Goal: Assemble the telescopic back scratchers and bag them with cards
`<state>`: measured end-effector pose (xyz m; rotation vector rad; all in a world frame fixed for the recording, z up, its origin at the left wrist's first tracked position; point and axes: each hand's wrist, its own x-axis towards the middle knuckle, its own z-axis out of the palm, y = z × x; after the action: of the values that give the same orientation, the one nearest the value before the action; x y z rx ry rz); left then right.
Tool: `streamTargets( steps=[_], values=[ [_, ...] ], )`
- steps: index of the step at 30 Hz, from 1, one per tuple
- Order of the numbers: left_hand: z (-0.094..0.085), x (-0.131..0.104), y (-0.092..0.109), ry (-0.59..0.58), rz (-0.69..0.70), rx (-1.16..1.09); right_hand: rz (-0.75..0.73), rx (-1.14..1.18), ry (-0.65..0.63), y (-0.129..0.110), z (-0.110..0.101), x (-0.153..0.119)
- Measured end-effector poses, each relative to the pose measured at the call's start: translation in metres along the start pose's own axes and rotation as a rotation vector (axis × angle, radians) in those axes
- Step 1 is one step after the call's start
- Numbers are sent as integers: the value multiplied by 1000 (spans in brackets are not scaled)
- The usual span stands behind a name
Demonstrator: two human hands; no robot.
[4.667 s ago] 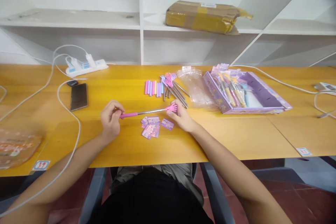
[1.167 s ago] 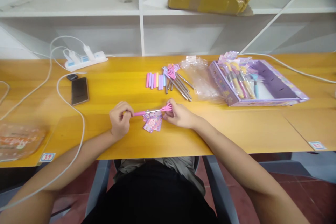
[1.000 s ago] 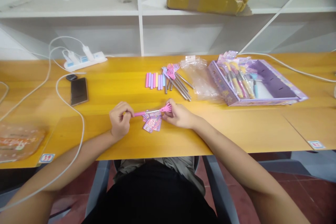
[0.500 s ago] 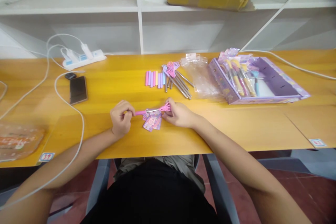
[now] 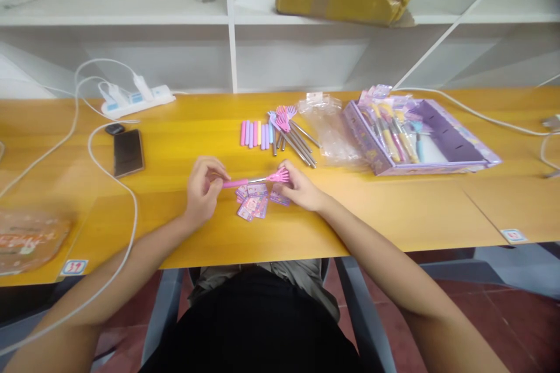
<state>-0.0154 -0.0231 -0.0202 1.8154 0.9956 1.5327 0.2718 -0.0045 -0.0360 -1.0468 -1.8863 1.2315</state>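
Note:
A pink back scratcher [image 5: 257, 180] with a hand-shaped head and a bare metal rod lies level between my two hands. My right hand [image 5: 301, 187] pinches it at the pink head. At the other end, the thumb and forefinger of my left hand [image 5: 203, 189] sit loosely about the end of the pink handle, with the hand partly uncurled. Small printed cards [image 5: 254, 205] lie in a loose pile on the table below the rod. Another card [image 5: 280, 198] shows just under my right fingers.
Beyond my hands are a row of pastel handle sleeves [image 5: 256, 134], several metal-rod back scratchers [image 5: 297, 143] and clear plastic bags [image 5: 335, 134]. A purple box [image 5: 455, 167] with packed scratchers stands right. Left are a phone [image 5: 128, 152], power strip [image 5: 139, 101] and white cable [image 5: 133, 210].
My left fist has loosened and its fingers have uncurled around the handle's end. A card now shows under my right hand. The camera view has shifted slightly.

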Motion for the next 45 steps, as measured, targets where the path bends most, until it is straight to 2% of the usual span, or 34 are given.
streamTargets(
  steps=[2,4,9,12,14,23,29,41,43,45],
  values=[
    [-5,6,-1,-72,-103,12,-48,-29,45,0,-1,2],
    [-11,11,1,-183,-143,129,-88,-89,74,0,-2,3],
    [-19,16,8,-412,-40,424,-148,-249,108,-1,-8,1],
    [-17,14,8,-576,-33,497,-151,-369,128,-4,-13,2],
    [-14,13,6,-640,-33,529,-145,-438,121,-7,-15,3],
    [-16,14,6,-704,-46,645,-199,-520,78,-12,-15,6],
    [-15,12,4,-717,-73,600,-195,-542,81,-11,-16,6],
    [-14,13,9,-683,-98,572,-213,-549,77,-14,-17,6],
    [-13,14,8,-688,-108,608,-212,-638,59,-20,-15,5],
    [-12,13,10,-718,-89,705,-181,-848,10,-32,-12,3]
  ],
)
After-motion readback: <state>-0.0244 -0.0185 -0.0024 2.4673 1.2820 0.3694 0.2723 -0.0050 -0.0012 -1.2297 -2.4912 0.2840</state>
